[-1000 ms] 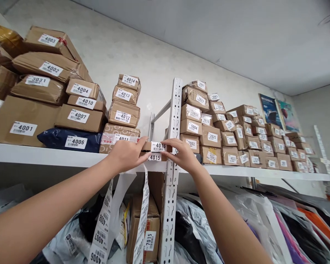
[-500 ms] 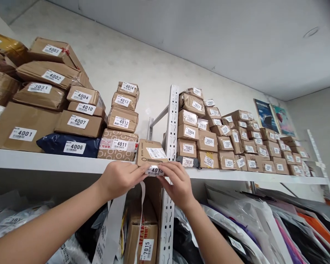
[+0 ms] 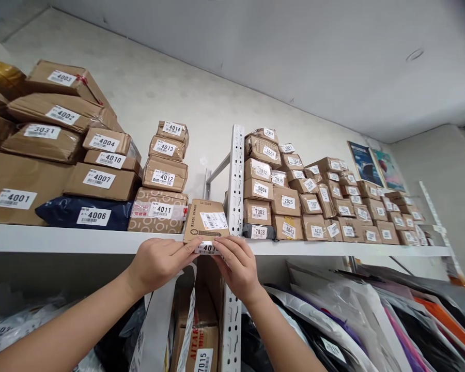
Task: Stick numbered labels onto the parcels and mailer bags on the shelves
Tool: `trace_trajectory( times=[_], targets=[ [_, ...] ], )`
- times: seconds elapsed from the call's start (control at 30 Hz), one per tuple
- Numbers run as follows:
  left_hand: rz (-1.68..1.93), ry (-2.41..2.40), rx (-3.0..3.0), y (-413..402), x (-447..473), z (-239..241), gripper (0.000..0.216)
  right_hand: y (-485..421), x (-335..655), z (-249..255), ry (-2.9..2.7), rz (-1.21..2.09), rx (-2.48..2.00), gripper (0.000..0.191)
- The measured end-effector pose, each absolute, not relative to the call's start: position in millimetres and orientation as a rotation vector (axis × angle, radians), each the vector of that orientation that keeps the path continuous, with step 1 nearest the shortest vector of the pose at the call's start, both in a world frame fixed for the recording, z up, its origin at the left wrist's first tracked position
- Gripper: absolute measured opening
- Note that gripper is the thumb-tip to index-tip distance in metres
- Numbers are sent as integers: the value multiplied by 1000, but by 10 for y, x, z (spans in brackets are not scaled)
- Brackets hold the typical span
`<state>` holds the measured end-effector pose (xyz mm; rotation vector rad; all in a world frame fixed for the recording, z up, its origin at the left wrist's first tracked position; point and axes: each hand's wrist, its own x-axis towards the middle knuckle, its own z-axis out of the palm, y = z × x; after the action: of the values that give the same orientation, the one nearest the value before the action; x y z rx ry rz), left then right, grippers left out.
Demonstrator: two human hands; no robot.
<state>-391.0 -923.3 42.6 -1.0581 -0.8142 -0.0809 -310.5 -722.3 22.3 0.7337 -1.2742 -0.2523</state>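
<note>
A small flat cardboard box (image 3: 203,212) juts over the front edge of the white shelf, tilted so its top shows a shipping label. On its front end is a white number label (image 3: 207,248), partly covered by fingers. My left hand (image 3: 160,263) is closed on the left front corner of the box, its fingertips on the label. At the right front corner, my right hand (image 3: 238,263) grips the box, thumb below and fingers above. A long white strip of labels (image 3: 155,320) hangs beneath my left hand; where its upper end is held is hidden.
The white shelf (image 3: 62,238) bears numbered parcels, including the box marked 4011 (image 3: 158,212) just left. A perforated upright post (image 3: 237,181) stands close on the right, with more stacked boxes (image 3: 287,201) beyond. Bagged parcels (image 3: 344,310) and a box marked 7015 (image 3: 196,336) sit below.
The view has shifted, so the shelf appears slightly lower and further left. My fingers still hold the box's front end, and the label there now shows less of its number.
</note>
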Motion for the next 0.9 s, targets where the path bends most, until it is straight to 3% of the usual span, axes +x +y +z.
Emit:
trace_trajectory(
  times=[0.9],
  targets=[
    [-58,-845,-1040,-9251,-3902,401,21,-7131,-3338,155,-1222,-373,594,47]
  ],
)
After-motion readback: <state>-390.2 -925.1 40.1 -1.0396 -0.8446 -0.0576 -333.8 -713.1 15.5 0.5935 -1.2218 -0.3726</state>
